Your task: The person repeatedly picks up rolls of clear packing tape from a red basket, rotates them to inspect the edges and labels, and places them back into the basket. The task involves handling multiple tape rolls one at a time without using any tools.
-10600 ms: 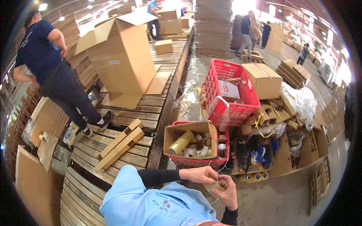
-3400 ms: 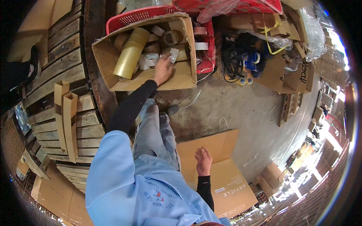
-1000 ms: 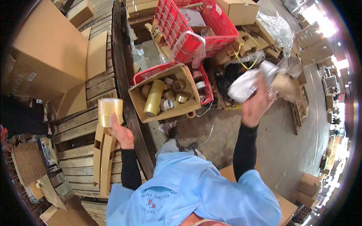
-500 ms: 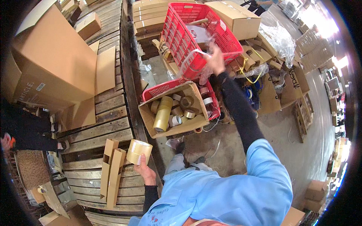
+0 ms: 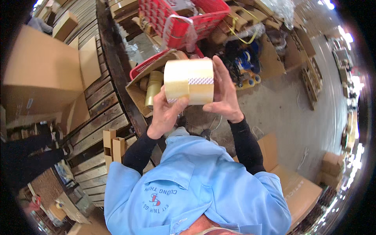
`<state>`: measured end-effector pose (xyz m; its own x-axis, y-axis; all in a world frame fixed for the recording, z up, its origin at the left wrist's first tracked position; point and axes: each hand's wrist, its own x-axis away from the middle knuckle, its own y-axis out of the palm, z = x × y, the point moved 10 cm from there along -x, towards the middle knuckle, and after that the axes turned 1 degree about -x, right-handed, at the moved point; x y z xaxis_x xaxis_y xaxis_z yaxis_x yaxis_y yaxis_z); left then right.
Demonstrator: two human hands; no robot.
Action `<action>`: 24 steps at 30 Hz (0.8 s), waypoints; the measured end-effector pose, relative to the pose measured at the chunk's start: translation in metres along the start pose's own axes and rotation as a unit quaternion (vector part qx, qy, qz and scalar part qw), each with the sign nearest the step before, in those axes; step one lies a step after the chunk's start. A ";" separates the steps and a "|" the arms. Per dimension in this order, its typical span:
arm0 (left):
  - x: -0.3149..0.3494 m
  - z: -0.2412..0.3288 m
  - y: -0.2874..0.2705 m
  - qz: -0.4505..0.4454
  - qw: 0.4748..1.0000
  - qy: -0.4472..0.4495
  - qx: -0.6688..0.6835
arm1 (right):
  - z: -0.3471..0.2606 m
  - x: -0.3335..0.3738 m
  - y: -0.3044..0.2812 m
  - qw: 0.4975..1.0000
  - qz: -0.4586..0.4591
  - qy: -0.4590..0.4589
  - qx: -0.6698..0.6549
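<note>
Both of my hands hold packing tape (image 5: pixel 188 84) up in front of my chest. It is a wide, pale yellow cylinder, with a strip of dark checked pattern on it; whether it is one roll or several pressed together I cannot tell. My left hand (image 5: pixel 166 113) grips its left lower side, thumb on the face. Around the right end curves my right hand (image 5: pixel 227 92), thumb below and fingers up along the edge. Behind it, partly covered, sits an open cardboard box (image 5: pixel 135 92) with yellowish tape rolls (image 5: pixel 154 91) inside.
A red plastic crate (image 5: pixel 156 19) stands beyond, plastic film draped over its near corner. Slatted wooden planks (image 5: pixel 105 105) run along the left, carrying a large carton (image 5: pixel 43 66) and narrow folded cardboard pieces (image 5: pixel 113 145). Blue tape rolls (image 5: pixel 250 80) lie at right. Another person's dark-clothed legs (image 5: pixel 31 147) show at left.
My right hand has come back from the red crate to the packing tape. My left hand has raised the tape from over the planks to in front of me. The view has shifted.
</note>
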<state>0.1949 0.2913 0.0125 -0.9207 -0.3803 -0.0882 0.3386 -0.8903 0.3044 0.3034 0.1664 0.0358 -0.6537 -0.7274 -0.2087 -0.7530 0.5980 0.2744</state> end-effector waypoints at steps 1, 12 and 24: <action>-0.007 0.005 0.014 -0.014 1.000 -0.011 0.018 | -0.015 0.005 -0.005 1.000 0.022 0.009 -0.007; -0.013 0.032 0.101 -0.104 0.989 0.092 0.050 | -0.076 0.082 -0.048 0.951 0.274 -0.048 -0.134; -0.001 0.055 0.129 -0.171 0.954 0.166 0.182 | -0.093 0.114 -0.052 0.946 0.254 -0.085 -0.183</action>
<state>0.2287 0.1908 0.1043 -0.8327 -0.1951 -0.5182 -0.1157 -0.8539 0.5074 0.2752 0.0214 0.0846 -0.9500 -0.2950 -0.1027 -0.2836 0.6769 0.6792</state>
